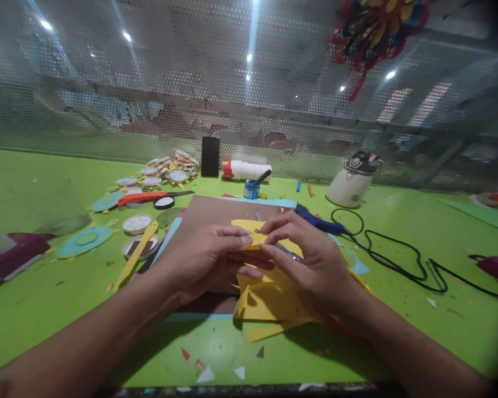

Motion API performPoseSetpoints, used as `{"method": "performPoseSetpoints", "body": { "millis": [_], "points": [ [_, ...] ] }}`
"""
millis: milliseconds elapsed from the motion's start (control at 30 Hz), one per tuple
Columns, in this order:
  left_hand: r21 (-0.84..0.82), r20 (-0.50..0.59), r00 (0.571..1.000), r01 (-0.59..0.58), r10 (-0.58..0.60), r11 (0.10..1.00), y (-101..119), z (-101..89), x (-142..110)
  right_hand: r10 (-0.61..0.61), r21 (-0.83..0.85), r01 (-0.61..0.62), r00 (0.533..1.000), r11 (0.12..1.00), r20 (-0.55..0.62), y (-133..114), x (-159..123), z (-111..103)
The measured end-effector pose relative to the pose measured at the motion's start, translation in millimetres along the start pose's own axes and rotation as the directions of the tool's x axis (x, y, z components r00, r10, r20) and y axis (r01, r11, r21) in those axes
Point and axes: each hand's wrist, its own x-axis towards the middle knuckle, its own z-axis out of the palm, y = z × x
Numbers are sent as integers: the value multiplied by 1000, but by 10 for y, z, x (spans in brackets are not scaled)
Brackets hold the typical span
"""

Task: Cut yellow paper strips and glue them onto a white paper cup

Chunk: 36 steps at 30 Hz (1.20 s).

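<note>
Left hand [209, 257] pinches small yellow paper piece [256, 241] between thumb and fingers, mid-frame; long axis looks roughly left-right, ends partly covered. Right hand [315, 251] curls in, fingertips at piece's right end, with grey tool [289, 252] slanting from lower right to upper left; tool type unclear. Yellow sheets [269, 304] lie below, over brown sheet [209, 215], center of green bench [149, 354].

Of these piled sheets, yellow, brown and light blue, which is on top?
The yellow paper: it lies over the brown sheet, while light blue paper only peeks out beneath.
</note>
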Motion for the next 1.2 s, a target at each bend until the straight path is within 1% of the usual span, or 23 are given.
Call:
{"method": "performPoseSetpoints", "body": {
  "millis": [100,167,300,400,500,567,667,733,800,867,933,1067,1200],
  "points": [
    [32,37,999,3,-4,999,-4,4,6,92,6,-93,995,996,29,-14,8,-5],
    [36,43,999,16,-18,999,-8,11,8,168,48,-171,984,984,67,-23,15,-8],
    [33,6,999,34,-34,999,-23,28,9,357,174,-379,923,909,144,-23,20,-1],
    [57,19,1000,1,-3,998,-35,27,10,432,242,-459,888,855,160,-12,15,11],
    [100,25,999,-45,42,994,-39,26,7,455,246,-473,881,846,131,-11,9,23],
    [127,8,997,-76,75,989,-33,34,1,458,234,-470,883,851,104,-15,7,30],
    [153,-19,995,-94,98,984,-16,66,-12,446,216,-458,889,863,102,-19,3,41],
    [240,-50,994,-82,96,967,-5,93,-19,437,222,-453,891,863,120,-16,1,45],
    [368,-104,990,-49,93,928,-1,117,-21,438,245,-459,888,854,140,-12,0,47],
    [442,-154,983,-20,97,897,-8,134,-17,444,264,-472,882,841,159,-13,1,43],
    [429,-176,980,-8,92,903,-22,142,-8,449,272,-480,877,834,171,-23,4,36],
    [312,-197,978,1,64,950,-50,141,7,457,261,-483,876,836,156,-49,12,26],
    [230,-178,983,11,31,973,-69,131,9,467,241,-487,873,839,137,-50,14,34]
  ]
}}
